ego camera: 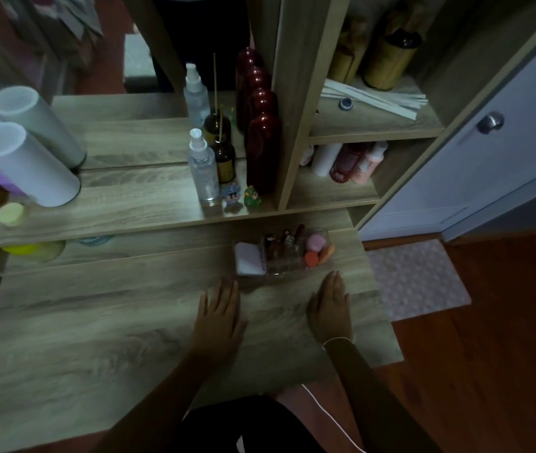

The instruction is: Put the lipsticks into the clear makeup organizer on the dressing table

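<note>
The clear makeup organizer (287,272) sits on the dressing table (96,338) near its right end, under the raised shelf. Several dark red lipsticks (284,241) stand upright in its middle compartments. A white compact (249,263) fills its left side, and pink and orange sponges (315,250) fill its right side. My left hand (220,313) lies flat on the table just in front of the organizer's left end, fingers spread, holding nothing. My right hand (332,304) lies flat in front of its right end, also holding nothing.
On the raised shelf (129,207) stand a clear spray bottle (203,168), a brown diffuser bottle (225,158), a tall dark red bottle (261,152), two small figurines (242,196) and a white cylinder (28,165). A mirror rises behind them. Side shelves with bottles (351,161) are at the right.
</note>
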Tool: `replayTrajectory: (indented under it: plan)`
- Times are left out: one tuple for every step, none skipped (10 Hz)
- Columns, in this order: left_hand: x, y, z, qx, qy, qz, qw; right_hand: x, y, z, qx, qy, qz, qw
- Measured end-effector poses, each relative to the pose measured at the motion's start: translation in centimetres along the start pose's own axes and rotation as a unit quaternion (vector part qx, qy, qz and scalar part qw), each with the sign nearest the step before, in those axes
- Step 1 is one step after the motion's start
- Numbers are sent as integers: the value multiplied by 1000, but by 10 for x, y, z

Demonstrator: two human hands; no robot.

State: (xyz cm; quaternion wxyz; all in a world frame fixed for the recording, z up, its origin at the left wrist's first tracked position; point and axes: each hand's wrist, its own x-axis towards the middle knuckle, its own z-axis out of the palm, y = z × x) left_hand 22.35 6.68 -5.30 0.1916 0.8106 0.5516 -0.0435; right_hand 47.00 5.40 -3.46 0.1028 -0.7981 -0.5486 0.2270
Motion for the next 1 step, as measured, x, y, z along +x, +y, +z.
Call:
replayTrajectory:
  plan:
    - [-9,3,13,12,-3,-5,1000,-13,4,16,-14,14,0,1000]
